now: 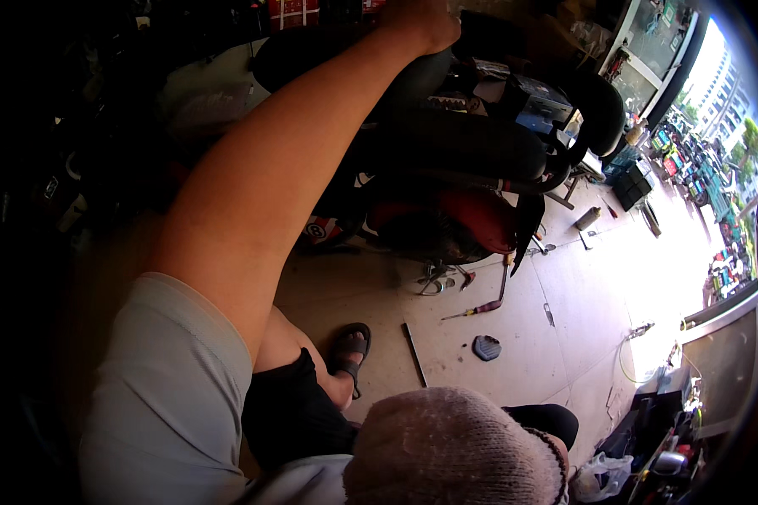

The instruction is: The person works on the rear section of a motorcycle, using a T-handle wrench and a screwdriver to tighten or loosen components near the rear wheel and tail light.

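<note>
Fingers on both hands: apart or together, we cannot tell. A black, rounded, seat-like cushion (421, 84) lies just below our nearer, bare left hand (427, 25), its long axis lost in shadow; our pinkish-grey, knit-gloved right hand (459, 446) is well apart.

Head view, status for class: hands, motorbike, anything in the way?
Left hand beside the motorbike, touch unclear. Right hand gloved, grip hidden. Possible obstacle: screwdriver on floor.

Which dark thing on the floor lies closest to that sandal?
The thin, straight rod, just right of the sandal; the chunky dark piece lies farther right.
</note>
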The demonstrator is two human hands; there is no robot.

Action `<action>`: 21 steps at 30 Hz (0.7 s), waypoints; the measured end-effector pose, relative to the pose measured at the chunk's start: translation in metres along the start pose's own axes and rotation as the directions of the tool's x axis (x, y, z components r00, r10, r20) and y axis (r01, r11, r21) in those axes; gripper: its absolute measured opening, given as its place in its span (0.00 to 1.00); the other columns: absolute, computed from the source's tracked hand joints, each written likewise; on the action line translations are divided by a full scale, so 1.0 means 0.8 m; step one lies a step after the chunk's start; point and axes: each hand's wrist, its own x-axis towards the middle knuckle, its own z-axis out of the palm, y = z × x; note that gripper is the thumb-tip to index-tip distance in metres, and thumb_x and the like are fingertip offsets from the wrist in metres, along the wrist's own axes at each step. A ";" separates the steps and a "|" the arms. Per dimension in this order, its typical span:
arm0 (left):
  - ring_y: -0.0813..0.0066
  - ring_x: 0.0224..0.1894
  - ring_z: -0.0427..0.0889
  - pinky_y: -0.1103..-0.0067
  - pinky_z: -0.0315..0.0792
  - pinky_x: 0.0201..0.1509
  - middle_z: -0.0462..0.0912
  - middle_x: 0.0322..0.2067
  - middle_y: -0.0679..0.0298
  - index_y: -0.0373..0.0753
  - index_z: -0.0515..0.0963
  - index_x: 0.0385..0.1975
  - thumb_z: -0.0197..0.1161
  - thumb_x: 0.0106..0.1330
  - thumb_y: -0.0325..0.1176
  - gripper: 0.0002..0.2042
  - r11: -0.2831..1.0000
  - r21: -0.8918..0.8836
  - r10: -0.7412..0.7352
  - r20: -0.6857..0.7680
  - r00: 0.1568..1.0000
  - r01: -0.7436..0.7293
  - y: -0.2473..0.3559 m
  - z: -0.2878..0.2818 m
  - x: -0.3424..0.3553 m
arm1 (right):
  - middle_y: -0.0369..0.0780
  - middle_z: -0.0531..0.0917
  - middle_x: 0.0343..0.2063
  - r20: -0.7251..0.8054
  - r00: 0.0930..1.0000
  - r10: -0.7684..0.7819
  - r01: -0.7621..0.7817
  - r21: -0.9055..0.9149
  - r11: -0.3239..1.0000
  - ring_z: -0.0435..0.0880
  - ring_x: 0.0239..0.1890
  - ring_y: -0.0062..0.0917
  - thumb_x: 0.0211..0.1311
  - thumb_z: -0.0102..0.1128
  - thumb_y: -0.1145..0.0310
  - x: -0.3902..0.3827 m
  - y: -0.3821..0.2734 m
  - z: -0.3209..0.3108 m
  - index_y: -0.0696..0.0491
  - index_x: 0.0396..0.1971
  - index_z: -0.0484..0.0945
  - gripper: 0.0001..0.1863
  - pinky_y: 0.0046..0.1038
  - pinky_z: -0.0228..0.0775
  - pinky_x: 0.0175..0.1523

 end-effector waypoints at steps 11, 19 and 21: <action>0.42 0.48 0.86 0.56 0.79 0.55 0.87 0.42 0.40 0.29 0.86 0.39 0.60 0.66 0.44 0.21 0.999 -0.024 -0.047 0.073 0.996 0.049 -0.044 -0.033 -0.010 | 0.39 0.81 0.16 0.027 0.997 0.068 -0.068 -0.001 0.998 0.79 0.18 0.20 0.68 0.59 0.63 0.004 -0.019 0.032 0.60 0.18 0.80 0.20 0.25 0.69 0.25; 0.41 0.47 0.86 0.55 0.79 0.53 0.87 0.41 0.41 0.32 0.87 0.36 0.61 0.65 0.46 0.20 0.990 -0.107 -0.090 0.035 0.995 0.093 -0.007 -0.021 -0.013 | 0.41 0.82 0.16 0.121 0.982 0.143 -0.139 -0.042 0.989 0.80 0.18 0.21 0.68 0.58 0.63 -0.009 -0.056 -0.011 0.60 0.19 0.81 0.20 0.25 0.70 0.25; 0.41 0.46 0.86 0.55 0.79 0.53 0.87 0.41 0.42 0.32 0.87 0.36 0.61 0.65 0.46 0.20 0.993 -0.116 -0.032 0.005 0.999 0.032 -0.002 -0.027 -0.011 | 0.41 0.82 0.16 -0.053 0.956 0.287 -0.292 -0.113 0.950 0.80 0.18 0.21 0.68 0.57 0.63 -0.016 -0.069 -0.040 0.61 0.19 0.81 0.20 0.25 0.70 0.25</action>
